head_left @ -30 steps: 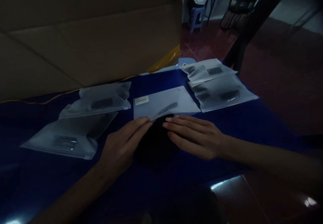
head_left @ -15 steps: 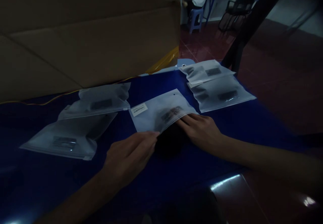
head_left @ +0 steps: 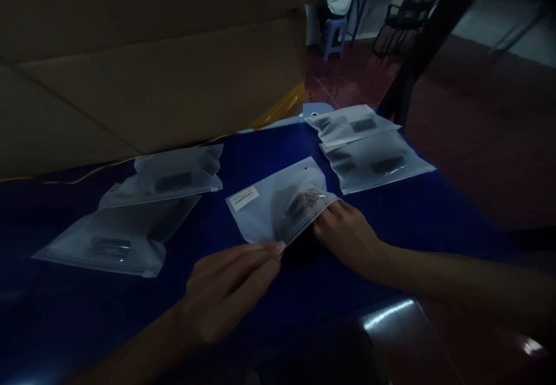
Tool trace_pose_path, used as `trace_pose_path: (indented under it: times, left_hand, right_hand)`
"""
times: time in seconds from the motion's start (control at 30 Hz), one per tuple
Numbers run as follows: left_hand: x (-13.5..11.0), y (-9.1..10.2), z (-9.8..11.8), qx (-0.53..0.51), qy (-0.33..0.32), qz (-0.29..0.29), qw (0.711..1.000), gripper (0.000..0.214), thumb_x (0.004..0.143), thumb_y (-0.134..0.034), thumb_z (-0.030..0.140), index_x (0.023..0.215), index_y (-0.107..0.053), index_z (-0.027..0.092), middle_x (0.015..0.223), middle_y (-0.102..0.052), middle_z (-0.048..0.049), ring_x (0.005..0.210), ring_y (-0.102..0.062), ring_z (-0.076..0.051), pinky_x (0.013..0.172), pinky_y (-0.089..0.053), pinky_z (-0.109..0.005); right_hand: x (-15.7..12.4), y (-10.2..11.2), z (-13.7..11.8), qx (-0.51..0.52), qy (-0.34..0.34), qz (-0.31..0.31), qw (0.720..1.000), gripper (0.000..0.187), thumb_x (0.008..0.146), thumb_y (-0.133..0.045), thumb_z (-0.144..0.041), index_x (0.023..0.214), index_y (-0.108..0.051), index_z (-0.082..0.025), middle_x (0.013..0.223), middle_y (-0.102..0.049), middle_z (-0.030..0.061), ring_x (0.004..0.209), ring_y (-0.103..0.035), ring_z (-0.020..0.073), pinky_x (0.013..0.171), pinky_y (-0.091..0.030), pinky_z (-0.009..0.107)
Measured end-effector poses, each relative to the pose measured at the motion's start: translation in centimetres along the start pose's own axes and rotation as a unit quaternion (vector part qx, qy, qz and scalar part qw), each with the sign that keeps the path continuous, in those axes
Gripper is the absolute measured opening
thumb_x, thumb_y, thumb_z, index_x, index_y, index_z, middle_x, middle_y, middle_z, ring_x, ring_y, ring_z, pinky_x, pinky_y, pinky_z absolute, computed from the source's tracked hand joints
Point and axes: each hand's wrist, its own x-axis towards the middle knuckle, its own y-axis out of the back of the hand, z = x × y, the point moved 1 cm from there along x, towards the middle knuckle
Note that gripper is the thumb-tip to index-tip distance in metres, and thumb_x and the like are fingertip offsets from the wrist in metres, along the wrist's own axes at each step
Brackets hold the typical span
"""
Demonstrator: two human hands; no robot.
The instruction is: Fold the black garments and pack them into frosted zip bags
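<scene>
A translucent white zip bag (head_left: 256, 217) with a paper label (head_left: 244, 198) lies in the middle of the blue table, its mouth toward me. My left hand (head_left: 237, 281) pinches the near edge of that mouth between thumb and fingers. The fingers of my right hand (head_left: 345, 231) are inside the bag's mouth, partly hidden by the film, around a black item (head_left: 299, 245). Most of the black item is within the bag, a dark bulge behind the printed patch; its kind I cannot make out.
Two filled zip bags (head_left: 121, 237) overlap at the left, and two more zip bags (head_left: 373, 162) at the right. A large cardboard box (head_left: 165, 78) stands behind the table (head_left: 260, 315). Beyond are a person on a blue stool (head_left: 334, 37) and a black chair (head_left: 410, 14).
My right hand and the black item have gone deeper into the bag, which bulges more. The bag's near edge has come slightly toward me and right, with my left hand still pinching it.
</scene>
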Motion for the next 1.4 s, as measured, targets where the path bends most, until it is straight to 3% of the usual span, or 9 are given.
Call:
trace_pose_path:
  times: [0.1, 0.23, 0.4, 0.53, 0.77, 0.93, 1.03, 1.23, 1.4]
  left_hand:
    - [-0.1, -0.5, -0.2, 0.027, 0.023, 0.004, 0.999, 0.029, 0.1, -0.058, 0.008, 0.122, -0.068, 0.022, 0.108, -0.081, 0.0001, 0.095, -0.079, -0.013, 0.084, -0.064, -0.018]
    - [0.5, -0.5, -0.8, 0.067, 0.031, 0.023, 0.997, 0.019, 0.101, -0.058, 0.009, 0.113, -0.068, 0.02, 0.099, -0.081, 0.0015, 0.087, -0.079, -0.011, 0.078, -0.063, -0.015]
    - [1.6, 0.4, -1.3, 0.081, 0.034, 0.026, 0.996, 0.01, 0.1, -0.061, 0.01, 0.1, -0.068, 0.018, 0.096, -0.081, -0.0007, 0.081, -0.079, -0.011, 0.073, -0.063, -0.015]
    - [1.3, 0.3, -1.1, 0.086, 0.014, 0.039, 0.995, 0.014, 0.1, -0.06, 0.008, 0.103, -0.07, 0.017, 0.096, -0.081, -0.0016, 0.084, -0.079, -0.012, 0.074, -0.063, -0.014]
    - [1.0, 0.2, -0.2, 0.04, -0.04, 0.011, 0.998, 0.019, 0.094, -0.066, 0.004, 0.11, -0.07, 0.013, 0.105, -0.081, -0.0042, 0.102, -0.078, -0.016, 0.091, -0.063, -0.02]
    - [1.0, 0.1, -0.9, 0.075, 0.008, 0.023, 0.997, 0.017, 0.099, -0.061, 0.007, 0.109, -0.069, 0.018, 0.101, -0.08, -0.0008, 0.092, -0.079, -0.013, 0.082, -0.063, -0.018]
    - [1.3, 0.6, -1.3, 0.109, 0.017, 0.03, 0.994, 0.013, 0.098, -0.064, 0.008, 0.107, -0.068, 0.018, 0.098, -0.08, -0.0006, 0.087, -0.079, -0.012, 0.077, -0.062, -0.017]
    - [1.7, 1.1, -1.4, 0.125, 0.003, 0.048, 0.991, 0.011, 0.096, -0.067, 0.008, 0.101, -0.07, 0.018, 0.093, -0.08, 0.0016, 0.08, -0.078, -0.011, 0.075, -0.063, -0.017]
    - [1.4, 0.4, -2.2, 0.129, -0.001, 0.023, 0.991, 0.013, 0.096, -0.07, 0.013, 0.108, -0.07, 0.016, 0.105, -0.08, -0.0037, 0.093, -0.078, -0.016, 0.083, -0.063, -0.023]
  right_hand:
    - [0.1, 0.2, 0.1, -0.01, 0.003, -0.01, 1.0, 0.03, 0.079, -0.05, 0.009, 0.083, -0.075, -0.008, 0.076, -0.073, 0.0111, 0.065, -0.068, 0.022, 0.058, -0.06, 0.032]
    - [0.4, 0.5, 1.0, 0.019, 0.051, 0.04, 0.998, 0.035, 0.093, -0.049, 0.003, 0.12, -0.07, -0.004, 0.107, -0.077, 0.0164, 0.086, -0.074, 0.022, 0.068, -0.062, 0.029]
    - [0.6, 0.6, 1.5, 0.094, 0.125, 0.091, 0.983, 0.045, 0.101, -0.052, -0.009, 0.146, -0.053, -0.013, 0.132, -0.071, 0.0127, 0.092, -0.073, 0.0176, 0.067, -0.063, 0.026]
    - [0.5, 0.7, 0.7, 0.048, 0.081, 0.052, 0.994, 0.044, 0.099, -0.052, -0.004, 0.141, -0.059, -0.017, 0.129, -0.073, 0.0123, 0.089, -0.075, 0.02, 0.065, -0.063, 0.028]
    - [0.1, 0.1, 0.0, -0.012, 0.017, -0.027, 0.999, 0.044, 0.096, -0.048, -0.001, 0.138, -0.06, -0.004, 0.11, -0.076, 0.019, 0.077, -0.075, 0.0254, 0.058, -0.061, 0.034]
    - [0.5, 0.3, 0.7, 0.036, 0.095, 0.066, 0.993, 0.042, 0.099, -0.05, -0.004, 0.141, -0.057, -0.006, 0.126, -0.073, 0.0192, 0.095, -0.076, 0.023, 0.065, -0.063, 0.028]
    - [0.6, 0.5, 0.7, 0.068, 0.13, 0.112, 0.983, 0.033, 0.101, -0.056, -0.01, 0.132, -0.064, -0.011, 0.126, -0.073, 0.0147, 0.09, -0.075, 0.0176, 0.072, -0.063, 0.026]
    - [0.8, 0.4, 0.5, 0.035, 0.076, 0.007, 0.996, 0.043, 0.1, -0.048, -0.004, 0.141, -0.059, -0.011, 0.136, -0.068, 0.0171, 0.092, -0.074, 0.0207, 0.07, -0.064, 0.03]
    - [0.7, 0.1, 0.9, 0.055, 0.075, 0.012, 0.996, 0.04, 0.101, -0.049, -0.007, 0.139, -0.061, -0.01, 0.14, -0.065, 0.0204, 0.096, -0.075, 0.0232, 0.074, -0.064, 0.032]
